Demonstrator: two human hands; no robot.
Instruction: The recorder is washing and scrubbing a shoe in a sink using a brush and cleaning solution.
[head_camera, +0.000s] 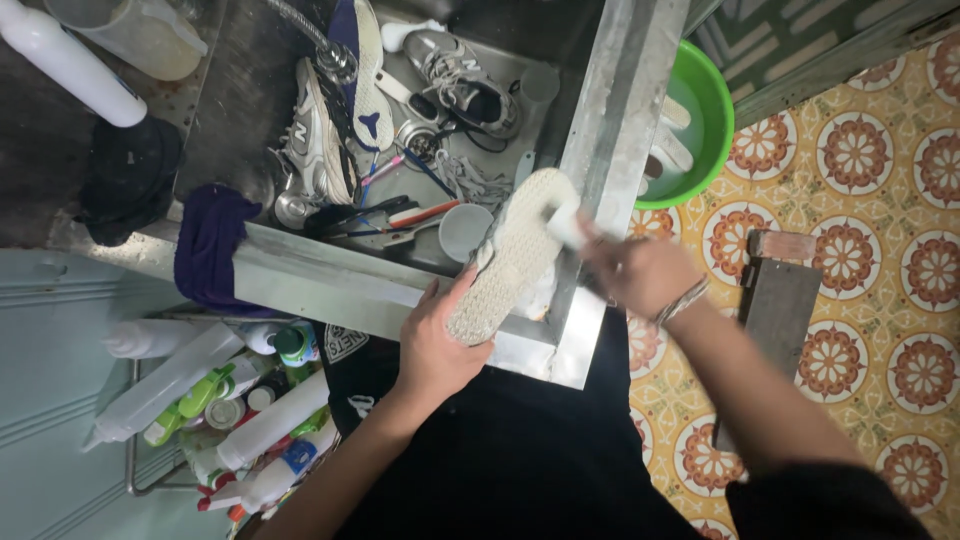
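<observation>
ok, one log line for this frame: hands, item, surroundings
left hand: holds insole | right hand: white brush on insole, blurred | place: over sink corner | in sink: sneakers

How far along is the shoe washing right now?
Looks done: white insoles sit in the green plastic basin. In hand: left hand holds a pale textured insole over the steel sink's rim; right hand rubs it with a white scrubber. Seemingly left: grey sneakers lie in the sink.
</observation>
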